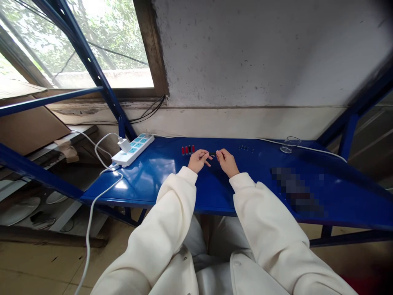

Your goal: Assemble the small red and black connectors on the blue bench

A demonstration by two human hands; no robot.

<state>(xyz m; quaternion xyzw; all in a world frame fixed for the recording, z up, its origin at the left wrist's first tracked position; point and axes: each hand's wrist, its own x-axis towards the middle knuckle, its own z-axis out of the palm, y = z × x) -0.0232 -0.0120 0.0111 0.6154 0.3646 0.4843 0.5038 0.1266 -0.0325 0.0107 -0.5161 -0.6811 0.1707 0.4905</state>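
Note:
My left hand and my right hand rest on the blue metal table, fingertips pinched toward each other. Between them they hold a small black part; both hands are closed on it. A short row of small red and black pieces stands just behind my left hand. Several tiny dark pieces lie behind and to the right of my right hand. Both arms wear white sleeves.
A white power strip with a plugged-in charger and white cable lies at the table's left rear. A clear glass dish and a white cable sit at the right rear. Blue shelf struts flank the table; cardboard at left.

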